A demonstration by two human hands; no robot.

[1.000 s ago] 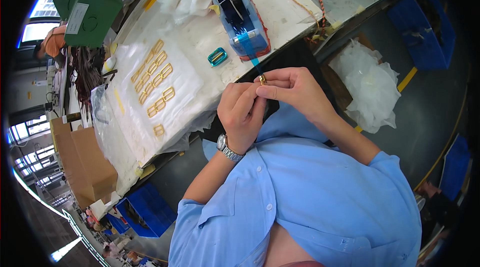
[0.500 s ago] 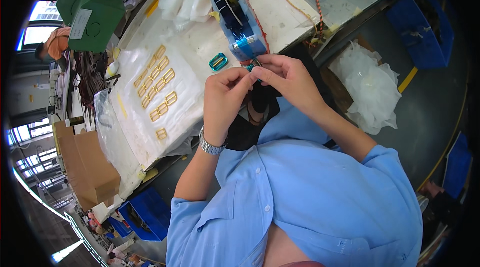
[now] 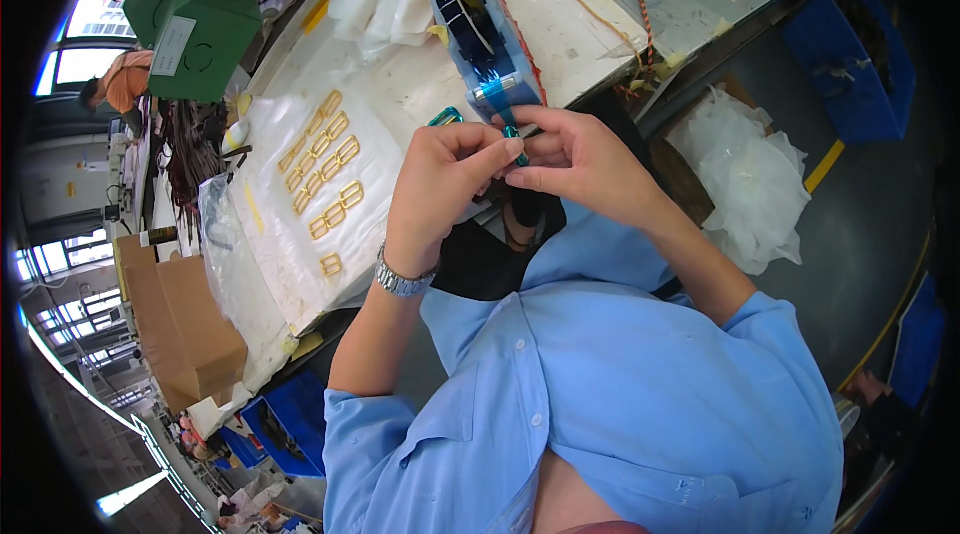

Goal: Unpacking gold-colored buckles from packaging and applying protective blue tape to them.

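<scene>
You have both hands together just below the near end of the tape dispenser (image 3: 503,69), at the edge of the white table (image 3: 415,79). Your left hand (image 3: 440,174) pinches a small buckle (image 3: 514,135) between thumb and forefinger, and your right hand (image 3: 590,166) closes on it from the other side with thumb and bent fingers. Your fingertips cover most of that piece, but the part peeking out is blue-green. A strip of blue tape (image 3: 504,100) comes off the dispenser and seems to reach your fingers; whether it is cut free there, you cannot tell from this view.

As for how far along things are, one blue-green buckle (image 3: 446,117) lies on the table, just beyond your left hand and partly hidden by it — it looks covered already. The one in your grip appears to be partly covered, though how much of it is wrapped does not show. The rest are bare: gold buckles (image 3: 332,166) lie in slanting rows on the white plastic sheet (image 3: 372,169), to the left of your left hand, with one single buckle (image 3: 331,265) apart at the near end. Judging by those rows — far more are plain than covered.
</scene>
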